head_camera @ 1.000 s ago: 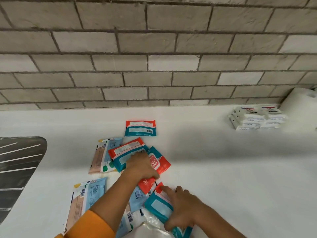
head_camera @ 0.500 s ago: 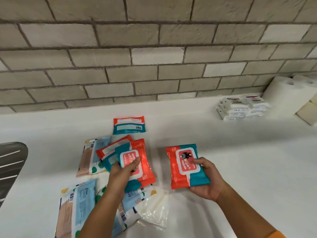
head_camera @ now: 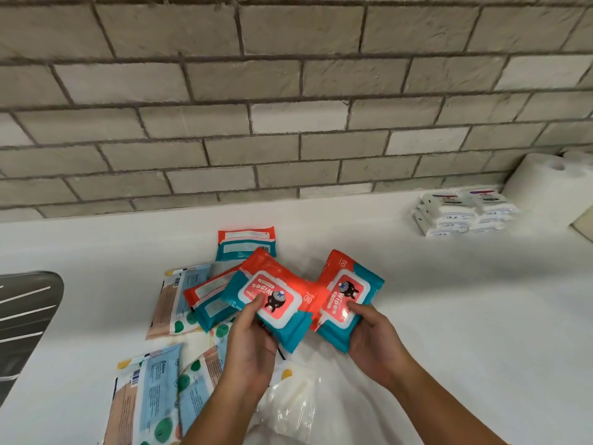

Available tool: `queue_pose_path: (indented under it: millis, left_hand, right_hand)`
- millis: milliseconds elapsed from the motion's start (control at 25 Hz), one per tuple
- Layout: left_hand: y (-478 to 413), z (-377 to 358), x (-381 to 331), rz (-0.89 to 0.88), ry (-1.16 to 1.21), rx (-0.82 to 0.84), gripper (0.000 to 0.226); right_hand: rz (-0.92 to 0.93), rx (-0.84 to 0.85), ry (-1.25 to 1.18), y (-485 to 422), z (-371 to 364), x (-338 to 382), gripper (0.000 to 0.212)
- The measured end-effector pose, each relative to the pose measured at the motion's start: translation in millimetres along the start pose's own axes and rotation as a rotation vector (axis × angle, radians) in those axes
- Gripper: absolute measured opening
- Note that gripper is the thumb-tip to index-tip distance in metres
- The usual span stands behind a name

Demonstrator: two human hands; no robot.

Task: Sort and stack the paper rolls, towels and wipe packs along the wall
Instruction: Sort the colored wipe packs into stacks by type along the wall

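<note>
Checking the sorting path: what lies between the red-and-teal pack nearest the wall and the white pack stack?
Only bare counter, in the head view, between the red-and-teal pack and the white stack.

Four red-teal packs [head_camera: 272,297], at least three pastel packs [head_camera: 150,396], two stacks of white packs [head_camera: 449,213], two paper rolls [head_camera: 542,187] and one clear bag [head_camera: 288,409] are showing here.

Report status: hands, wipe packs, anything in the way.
Left hand grips a red-teal wipe pack. Right hand grips a second red-teal pack. Loose packs on counter below; white pack stack by wall, right.
</note>
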State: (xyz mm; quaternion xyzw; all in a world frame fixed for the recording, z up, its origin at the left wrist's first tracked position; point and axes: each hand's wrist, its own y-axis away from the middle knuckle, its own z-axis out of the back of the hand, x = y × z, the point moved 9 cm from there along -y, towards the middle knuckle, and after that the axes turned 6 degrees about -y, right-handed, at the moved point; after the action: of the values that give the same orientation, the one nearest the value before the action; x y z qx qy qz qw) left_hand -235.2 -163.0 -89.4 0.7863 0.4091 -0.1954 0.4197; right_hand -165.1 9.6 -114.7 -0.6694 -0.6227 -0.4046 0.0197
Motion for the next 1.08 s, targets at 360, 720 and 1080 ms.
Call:
queue_pose_path:
  millis: [360, 720, 1080]
  left_hand:
    - [4.7, -26.1, 17.3, -0.062, -0.028, 0.009, 0.044]
    - [6.0, -76.5, 82.7, -0.037, -0.147, -0.092, 0.033]
    - [6.3, -98.6, 19.9, -0.317, -0.692, -0.152, 0.019]
  right_hand:
    - [-0.011, 0.105, 0.624, -28.9, -0.5, 69.1, 0.046]
    - [-0.255, 0.361, 0.955, -51.7, -3.7, 97.8, 0.040]
    - [-0.240, 0.330, 0.817, -58.7, 43.8, 121.2, 0.032]
